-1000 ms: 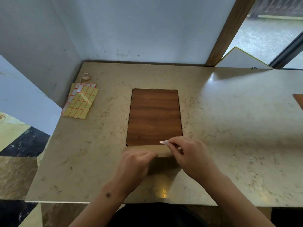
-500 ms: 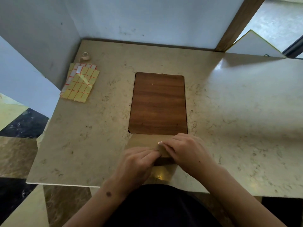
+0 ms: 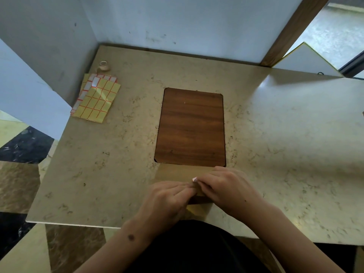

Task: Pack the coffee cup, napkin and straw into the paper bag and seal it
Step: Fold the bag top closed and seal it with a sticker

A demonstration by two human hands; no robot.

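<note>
The paper bag is plain brown kraft paper, lying flat at the near edge of the marble table, roughly midway along that edge. Its far edge touches the near edge of the wooden inset panel. Much of it is covered, so its near end and any contents cannot be made out.
</note>
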